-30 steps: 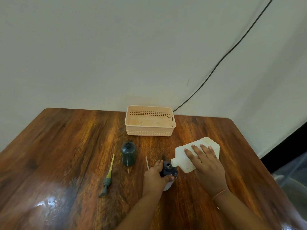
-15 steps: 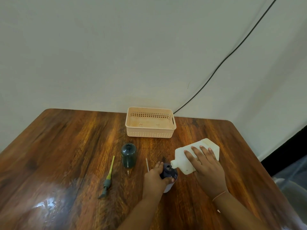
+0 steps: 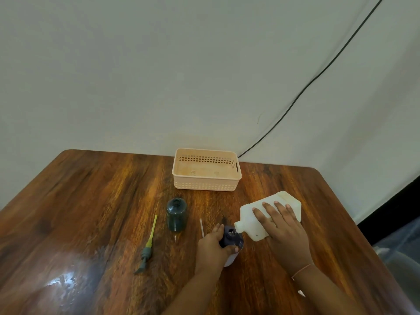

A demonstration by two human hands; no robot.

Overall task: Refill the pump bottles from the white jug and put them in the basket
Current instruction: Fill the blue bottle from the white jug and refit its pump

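Left hand (image 3: 212,245) grips the dark bottle (image 3: 230,238) upright on the surface (image 3: 91,212); right hand (image 3: 283,233) holds the white jug (image 3: 254,218) tilted, spout at the bottle's mouth.

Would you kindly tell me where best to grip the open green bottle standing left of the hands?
Probably around the middle of the green bottle, from its open near-left side: it stands upright, round-walled, nothing close around. Avoid the open neck.
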